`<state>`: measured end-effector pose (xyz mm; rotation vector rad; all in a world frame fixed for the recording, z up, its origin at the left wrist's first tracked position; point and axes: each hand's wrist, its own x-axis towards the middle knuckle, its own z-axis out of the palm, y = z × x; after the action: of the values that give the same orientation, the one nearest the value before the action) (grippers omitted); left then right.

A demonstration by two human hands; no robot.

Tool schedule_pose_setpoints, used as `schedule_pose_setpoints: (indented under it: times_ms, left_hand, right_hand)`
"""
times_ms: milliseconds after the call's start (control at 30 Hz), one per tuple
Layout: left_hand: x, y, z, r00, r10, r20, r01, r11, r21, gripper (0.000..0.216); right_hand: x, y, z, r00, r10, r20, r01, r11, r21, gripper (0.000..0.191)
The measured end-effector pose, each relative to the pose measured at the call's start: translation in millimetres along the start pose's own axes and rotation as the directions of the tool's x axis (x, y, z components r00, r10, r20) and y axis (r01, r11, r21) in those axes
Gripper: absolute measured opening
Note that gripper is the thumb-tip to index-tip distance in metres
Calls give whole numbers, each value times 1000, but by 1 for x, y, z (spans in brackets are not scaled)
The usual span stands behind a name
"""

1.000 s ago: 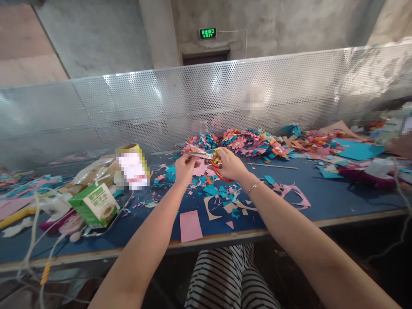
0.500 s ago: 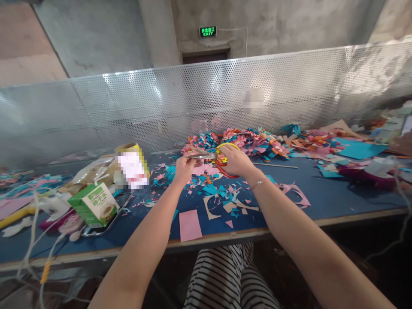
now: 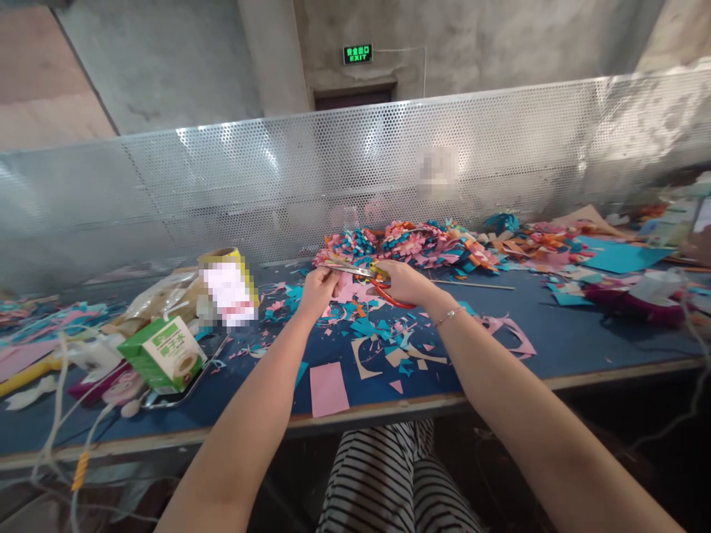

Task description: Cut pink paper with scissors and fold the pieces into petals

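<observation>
My right hand [image 3: 401, 281] grips a pair of scissors [image 3: 361, 272] with red and yellow handles. Its metal blades point left, over the fingers of my left hand [image 3: 318, 289]. Those fingers are closed in a pinch on a small piece of paper [image 3: 332, 261] by the blade tips; most of it is hidden. Pink paper [image 3: 349, 287] shows just beneath the blades. Below both hands, blue, pink and cream paper scraps [image 3: 389, 333] lie scattered on the dark blue tabletop [image 3: 249, 392]. A pink paper rectangle [image 3: 329, 389] rests near the front edge.
Behind my hands is a heap of colourful fringed paper pieces [image 3: 416, 243], against a perforated metal screen [image 3: 222, 185]. A green and white carton [image 3: 164, 354] stands at left on a tray, beside cables [image 3: 58, 400]. A thin stick [image 3: 475, 284] and blue sheet [image 3: 622, 255] lie right.
The scissors have tilted, their handles dropping slightly while the blades show more plainly. My right hand has turned and lowered a little. My left hand stays almost in place.
</observation>
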<state>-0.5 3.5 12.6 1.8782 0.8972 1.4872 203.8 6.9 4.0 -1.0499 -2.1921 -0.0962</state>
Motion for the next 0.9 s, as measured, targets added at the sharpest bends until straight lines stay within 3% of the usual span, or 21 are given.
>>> schedule_pose_setpoints:
  times_ms: [233,900]
  left_hand:
    - [-2,4,0,1000,-12,28,12,1000,-25,33]
    - [3,-9,-2,996,-30,87,36,997,-62,33]
  right_hand:
    - [-1,-5,-4,997,62,43,-66,993,97,45]
    - [0,1,-4,990,123,76,-127,990,57,44]
